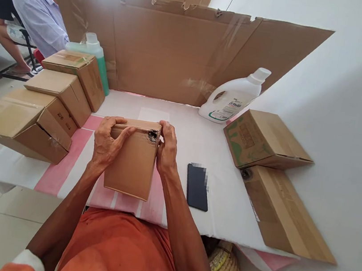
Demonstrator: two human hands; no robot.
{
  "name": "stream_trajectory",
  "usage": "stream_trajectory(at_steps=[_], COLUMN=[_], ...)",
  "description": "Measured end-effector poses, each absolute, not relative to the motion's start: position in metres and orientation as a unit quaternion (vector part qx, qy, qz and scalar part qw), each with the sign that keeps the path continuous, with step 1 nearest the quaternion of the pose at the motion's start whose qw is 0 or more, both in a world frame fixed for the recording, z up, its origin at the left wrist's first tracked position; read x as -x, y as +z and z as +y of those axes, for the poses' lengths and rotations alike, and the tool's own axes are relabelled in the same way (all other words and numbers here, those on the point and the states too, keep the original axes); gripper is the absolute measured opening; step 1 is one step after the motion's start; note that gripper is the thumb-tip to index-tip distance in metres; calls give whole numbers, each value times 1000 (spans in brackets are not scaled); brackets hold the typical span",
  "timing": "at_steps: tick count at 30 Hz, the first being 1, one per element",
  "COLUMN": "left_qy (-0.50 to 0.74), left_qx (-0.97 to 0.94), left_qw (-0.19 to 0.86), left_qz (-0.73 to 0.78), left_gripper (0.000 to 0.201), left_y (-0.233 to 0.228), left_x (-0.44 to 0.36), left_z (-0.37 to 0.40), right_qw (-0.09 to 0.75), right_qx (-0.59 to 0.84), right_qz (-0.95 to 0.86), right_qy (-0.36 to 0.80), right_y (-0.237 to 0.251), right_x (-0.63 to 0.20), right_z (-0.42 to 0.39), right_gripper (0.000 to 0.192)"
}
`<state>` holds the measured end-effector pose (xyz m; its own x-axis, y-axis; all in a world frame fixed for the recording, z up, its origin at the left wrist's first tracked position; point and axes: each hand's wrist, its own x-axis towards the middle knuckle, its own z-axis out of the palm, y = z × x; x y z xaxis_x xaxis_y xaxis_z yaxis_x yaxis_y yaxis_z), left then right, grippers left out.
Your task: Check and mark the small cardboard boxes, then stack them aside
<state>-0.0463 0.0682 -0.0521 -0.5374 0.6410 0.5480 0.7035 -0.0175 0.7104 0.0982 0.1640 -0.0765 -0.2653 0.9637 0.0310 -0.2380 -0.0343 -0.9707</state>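
Observation:
A brown cardboard box (131, 164) is between my two hands, over the front middle of the table. Its upper right corner has a dark, ragged patch (152, 136) like a hole or burn. My left hand (109, 139) grips the box's left side, thumb lying across the near face and fingers over the top edge. On the right side, my right hand (167, 147) is closed round the edge near the dark patch; some of its fingertips are hidden. A black phone (198, 187) lies on the cloth to the right of the box.
Three cardboard boxes (57, 116) line the table's left side, before a bottle of green liquid (102, 68). A tall cardboard panel (166, 48) closes off the back. At right stand a white jug (231, 98) and two boxes (267, 141) by the wall. A person's sleeve (39, 17) shows far left.

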Motion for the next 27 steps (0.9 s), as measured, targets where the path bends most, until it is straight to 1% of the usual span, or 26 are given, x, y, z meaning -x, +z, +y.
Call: stream_trajectory(at_steps=[6,8,11,14,16,20,23,27], left_qy=[-541,-543,-533,-483,-439,-368,-338,-325], left_qx=[472,465,461,468,469,457,448,431], left_qw=[63,75,104,150,163,119,89,83], left_qz=[-693,-695,-702,-725,-749,-801,-823,-838], left_gripper=[36,36,38,44,44,36,39,41], left_y=[-55,-56,-57,-54,-50,-40,-34,-32], left_x=[35,31,23,14,11,10,12,11], left_z=[71,69,67,68,72,80,81,76], right_qw=[499,498,506,505,493,465,474,493], right_qx=[306,301,300,312,319,313,304,302], right_qz=[-560,-580,-609,-619,-622,-638,-641,-641], right_qy=[586,570,533,515,518,527,522,505], right_y=[-90,-90,-90,-89,-88,-88,-91,-94], right_x=[-117,-118,-114,-108,-105,-104,-101,-94], right_z=[142,141,141,143,144,143,139,136], right_gripper=[71,70,62,61,61,63,65,62])
